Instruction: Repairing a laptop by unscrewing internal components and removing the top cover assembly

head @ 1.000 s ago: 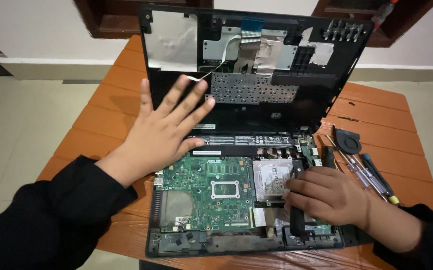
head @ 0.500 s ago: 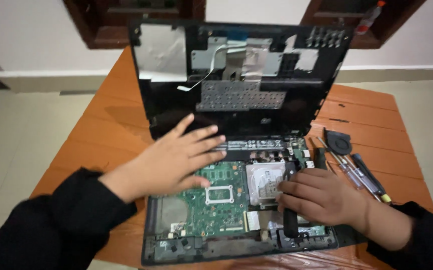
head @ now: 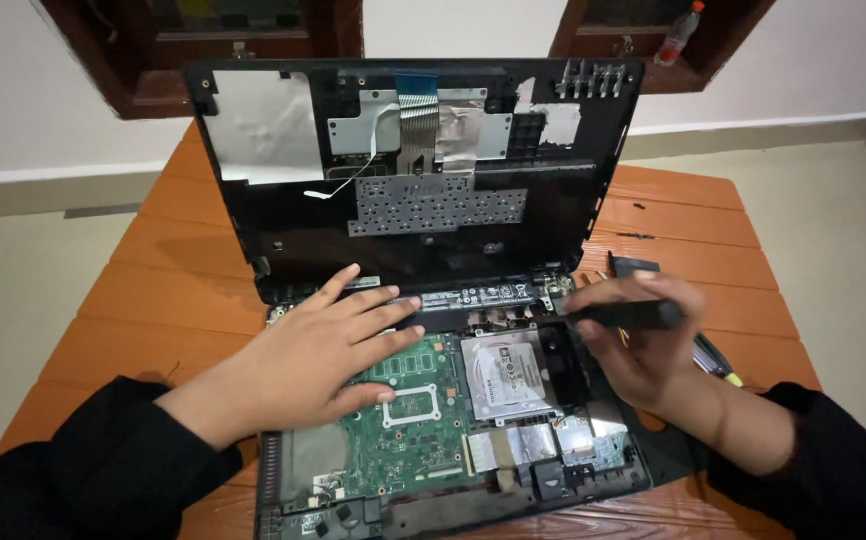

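An opened-up black laptop base (head: 603, 470) lies on an orange wooden table (head: 153, 300). Its green circuit board (head: 408, 445) and silver hard drive (head: 503, 375) are exposed. My left hand (head: 323, 350) rests flat, fingers spread, on the upper left of the board. My right hand (head: 643, 365) holds a long black bar-shaped part (head: 618, 315) level just above the base's right side. The removed top cover (head: 283, 240) stands tilted up behind, with its underside facing me.
A small black fan part (head: 633, 265) and screwdriver handles (head: 718, 360) lie on the table to the right, partly hidden by my right hand. A wall, wooden window frames and a bottle (head: 680, 35) are behind.
My right hand has lifted the black bar out of the right side of the base and turned it level. My left hand has slid from the cover down onto the board.
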